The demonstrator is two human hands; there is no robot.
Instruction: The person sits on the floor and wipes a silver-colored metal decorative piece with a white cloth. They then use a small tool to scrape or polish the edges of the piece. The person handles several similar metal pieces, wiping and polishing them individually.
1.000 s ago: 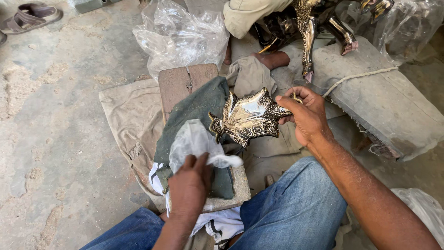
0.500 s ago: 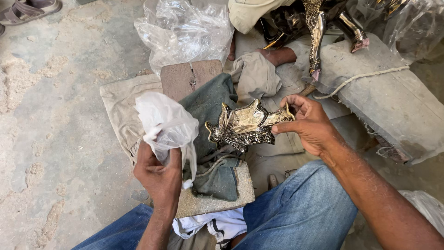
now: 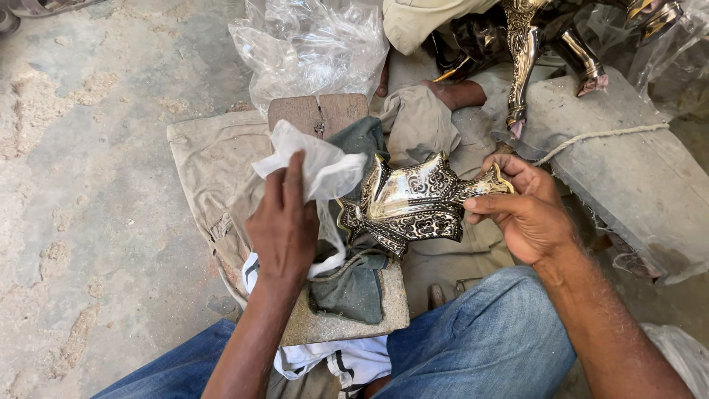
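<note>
A: What is the ground here, and what lies on it?

B: It is a rough grey concrete floor [image 3: 96,170], dusty, with pale sandy patches on the left. A beige cloth [image 3: 210,162] is spread on it, and on the cloth sits a wooden block [image 3: 317,114] with a dark green rag [image 3: 354,284] draped over it. At the far side there is a crumpled clear plastic bag [image 3: 310,48]. On the right lies a grey stone slab [image 3: 628,162] with a pale rope [image 3: 598,137] across it, and above it stand shiny dark metal legs of a figure [image 3: 521,52]. The person sits low; the knees in blue jeans [image 3: 480,340] are at the near edge.

A: Where is the metal piece?

B: The engraved, leaf-shaped brass and black metal piece [image 3: 410,203] is held in the air above the green rag, in the middle, between the two hands.

A: Which way does it point?

B: Its long axis runs left to right, a little tilted. The narrow golden tip points right and slightly far, into the right hand [image 3: 524,214]; the broad spiky end points left and near.

A: And the hands?

B: The right hand pinches the narrow tip with thumb and fingers. The left hand [image 3: 284,222] grips a white crumpled plastic sheet [image 3: 317,166], fingers closed on it, just beside the broad end of the piece.
</note>
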